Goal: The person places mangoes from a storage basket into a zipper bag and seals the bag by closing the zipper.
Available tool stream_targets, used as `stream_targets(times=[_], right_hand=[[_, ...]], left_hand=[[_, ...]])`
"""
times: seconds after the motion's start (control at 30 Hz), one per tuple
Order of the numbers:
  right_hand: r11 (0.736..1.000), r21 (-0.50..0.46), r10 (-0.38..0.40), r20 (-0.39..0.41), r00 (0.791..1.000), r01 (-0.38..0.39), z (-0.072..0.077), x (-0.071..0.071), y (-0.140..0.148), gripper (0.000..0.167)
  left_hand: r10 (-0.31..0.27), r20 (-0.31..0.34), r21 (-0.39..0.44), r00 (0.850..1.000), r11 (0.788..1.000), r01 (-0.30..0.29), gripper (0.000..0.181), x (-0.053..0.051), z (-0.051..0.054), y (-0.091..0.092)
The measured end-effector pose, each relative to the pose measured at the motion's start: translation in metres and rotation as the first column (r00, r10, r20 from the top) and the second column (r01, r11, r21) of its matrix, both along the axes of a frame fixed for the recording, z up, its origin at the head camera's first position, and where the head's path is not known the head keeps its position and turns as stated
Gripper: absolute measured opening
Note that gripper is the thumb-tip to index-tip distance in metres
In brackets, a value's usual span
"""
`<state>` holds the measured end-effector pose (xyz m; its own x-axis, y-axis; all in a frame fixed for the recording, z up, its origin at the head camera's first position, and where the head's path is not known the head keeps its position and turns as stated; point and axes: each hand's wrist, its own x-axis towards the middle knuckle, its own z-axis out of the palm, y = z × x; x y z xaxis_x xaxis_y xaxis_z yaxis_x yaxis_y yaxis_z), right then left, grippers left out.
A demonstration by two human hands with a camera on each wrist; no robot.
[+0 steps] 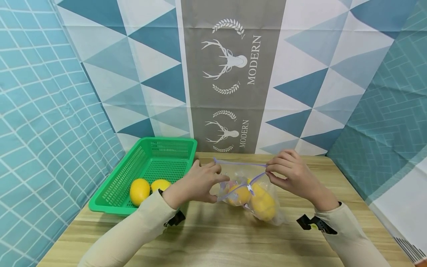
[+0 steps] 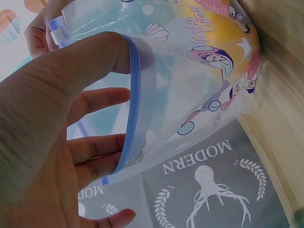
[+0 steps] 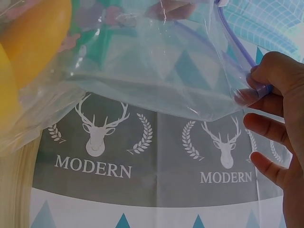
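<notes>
A clear slider zip bag (image 1: pixel 278 213) with a purple seal strip and cartoon prints lies on the table with its mouth apart. Inside it are yellow fruits (image 1: pixel 262 204), their exact kind unclear. My right hand (image 1: pixel 291 172) pinches one corner of the mouth between thumb and index finger, the other fingers spread in the right wrist view. At the opposite side, my left hand (image 1: pixel 201 181) has its fingers spread at the opening. In the left wrist view its thumb and fingers (image 2: pixel 97 147) touch or reach past the seal strip (image 2: pixel 133 109). A white slider (image 1: pixel 249 187) sits on the near strip.
Left of the bag stands a green plastic basket (image 1: pixel 115 178) with perforated walls. It holds two yellow fruits (image 1: pixel 139 191), one partly behind my left forearm. The wooden table (image 1: pixel 213 241) meets a patterned backdrop (image 1: pixel 230 100) behind the bag.
</notes>
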<state>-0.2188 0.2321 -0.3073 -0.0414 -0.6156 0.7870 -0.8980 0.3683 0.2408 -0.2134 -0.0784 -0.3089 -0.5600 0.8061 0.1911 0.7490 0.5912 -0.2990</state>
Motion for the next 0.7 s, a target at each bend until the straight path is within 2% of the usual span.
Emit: stream_targets(times=[0.33,0.57,0.7], right_hand=[[1.000,-0.008,-0.020,-0.003,1.000,0.019,0.0004,0.0010,-0.0025,0.032],[0.998,-0.001,-0.062,0.024,0.998,0.062,0.0003,0.0026,-0.0030,0.033],[0.998,0.003,-0.069,0.035,0.997,0.069,0.0001,0.0023,-0.0035,0.034]], left_hand=[[-0.075,-0.027,0.050,0.997,0.996,0.076,0.054,-0.0002,-0.0031,-0.0015],[-0.126,-0.041,0.096,0.991,0.987,0.130,0.053,0.0003,-0.0006,-0.0037],[-0.146,-0.027,0.117,0.989,0.982,0.148,0.052,0.0004,0.0007,-0.0070]])
